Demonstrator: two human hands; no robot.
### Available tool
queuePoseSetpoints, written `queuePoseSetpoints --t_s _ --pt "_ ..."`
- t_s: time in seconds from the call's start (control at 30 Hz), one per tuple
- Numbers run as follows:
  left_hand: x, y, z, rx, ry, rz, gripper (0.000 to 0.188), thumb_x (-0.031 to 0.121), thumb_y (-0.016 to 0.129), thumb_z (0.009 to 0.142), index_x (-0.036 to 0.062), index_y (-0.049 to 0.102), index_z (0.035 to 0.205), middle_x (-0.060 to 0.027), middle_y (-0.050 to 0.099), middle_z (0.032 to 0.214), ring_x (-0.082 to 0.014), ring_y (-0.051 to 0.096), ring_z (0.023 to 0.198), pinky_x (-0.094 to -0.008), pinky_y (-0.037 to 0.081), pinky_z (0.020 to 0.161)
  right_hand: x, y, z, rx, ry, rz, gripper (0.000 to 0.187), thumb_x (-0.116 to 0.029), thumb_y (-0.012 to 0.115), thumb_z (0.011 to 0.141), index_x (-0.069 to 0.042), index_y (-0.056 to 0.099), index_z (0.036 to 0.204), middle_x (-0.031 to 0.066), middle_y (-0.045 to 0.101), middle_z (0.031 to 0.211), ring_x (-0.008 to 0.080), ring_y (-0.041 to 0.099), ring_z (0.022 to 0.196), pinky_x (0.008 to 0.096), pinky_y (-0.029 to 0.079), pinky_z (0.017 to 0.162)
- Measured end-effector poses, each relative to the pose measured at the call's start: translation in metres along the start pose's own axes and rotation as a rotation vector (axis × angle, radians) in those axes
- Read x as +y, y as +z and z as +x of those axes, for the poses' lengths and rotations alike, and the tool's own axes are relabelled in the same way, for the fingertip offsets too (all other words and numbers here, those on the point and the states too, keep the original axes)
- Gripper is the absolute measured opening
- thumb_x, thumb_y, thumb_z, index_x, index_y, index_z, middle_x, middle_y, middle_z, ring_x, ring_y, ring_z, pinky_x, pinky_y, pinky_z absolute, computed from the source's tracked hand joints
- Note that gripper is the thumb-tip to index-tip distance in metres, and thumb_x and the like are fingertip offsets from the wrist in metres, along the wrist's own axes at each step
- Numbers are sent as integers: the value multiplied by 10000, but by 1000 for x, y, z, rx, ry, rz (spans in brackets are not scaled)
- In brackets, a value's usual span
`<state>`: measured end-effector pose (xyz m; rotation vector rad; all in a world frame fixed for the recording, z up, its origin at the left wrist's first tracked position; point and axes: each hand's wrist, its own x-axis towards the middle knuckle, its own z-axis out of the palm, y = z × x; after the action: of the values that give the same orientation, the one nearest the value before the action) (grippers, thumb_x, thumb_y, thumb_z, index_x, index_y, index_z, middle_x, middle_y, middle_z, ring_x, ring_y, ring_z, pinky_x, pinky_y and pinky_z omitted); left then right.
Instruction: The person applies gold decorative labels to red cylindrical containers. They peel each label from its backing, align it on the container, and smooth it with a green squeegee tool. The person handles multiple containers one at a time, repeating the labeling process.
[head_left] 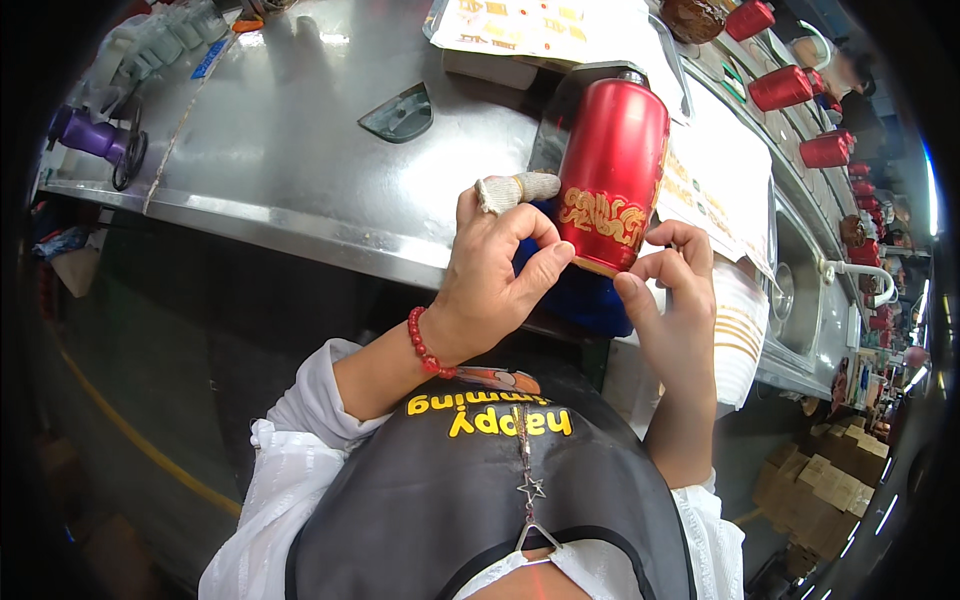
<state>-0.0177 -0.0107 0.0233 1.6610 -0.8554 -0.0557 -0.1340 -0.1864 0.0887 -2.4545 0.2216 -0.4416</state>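
Note:
A glossy red metal bottle (610,150) with a gold scroll pattern lies with its dark neck pointing away from me and its base towards me. My left hand (505,255) is at the base's left edge, thumb and forefinger pinched together. A knitted finger sleeve (517,190) covers one of its fingers and rests against the bottle's side. At the base's right edge my right hand (675,290) also pinches with thumb and forefinger. A thin gold-coloured edge (597,267) shows along the base between both pinches; what the fingertips hold is too small to make out. Blue cloth (590,303) lies beneath.
A dark curved scraper-like piece (400,114) lies on the steel table (290,130). Sheets of printed gold decals (530,25) are beyond the bottle, others (725,185) to its right. A sink (797,290) and more red bottles (785,88) stand right; a purple object (88,133) sits far left.

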Motion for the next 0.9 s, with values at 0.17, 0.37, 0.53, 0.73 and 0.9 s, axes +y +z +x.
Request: queuePoseSetpoints --t_s 0.17,0.37,0.53,0.73,0.9 --pt "-4 1 -1 -5 -77 -68 198 240 683 958 67 618 887 -88 659 881 -289 544 987 -420 353 976 3 0 0 -8 29 -4 173 -161 780 852 -34 662 842 176 560 1133 332 521 1107 431 419 964" --pt "0 4 1 26 -113 -96 246 280 677 972 59 582 1022 -86 646 942 -273 576 913 -419 360 975 3 -1 2 -9 31 5 195 -181 777 865 -29 657 842 174 557 1124 326 527 1104 423 429 952" --pt "0 10 3 55 -68 43 351 309 725 936 51 547 1095 -110 611 1042 -335 505 1021 -465 379 969 5 -2 2 -5 35 31 228 -208 779 879 -23 652 841 173 556 1117 317 533 1097 414 439 938" --pt "2 11 5 57 -88 1 319 307 686 966 48 547 1091 -113 617 1031 -318 513 991 -460 376 968 10 -2 0 -9 44 49 235 -212 781 882 -24 648 836 170 558 1121 310 534 1102 413 441 938" --pt "-3 9 4 50 -68 -72 244 287 578 1035 50 547 1087 -103 632 991 -278 551 912 -436 357 975 10 -1 -1 -11 60 59 239 -215 780 883 -26 644 831 170 556 1127 308 531 1112 413 441 940"
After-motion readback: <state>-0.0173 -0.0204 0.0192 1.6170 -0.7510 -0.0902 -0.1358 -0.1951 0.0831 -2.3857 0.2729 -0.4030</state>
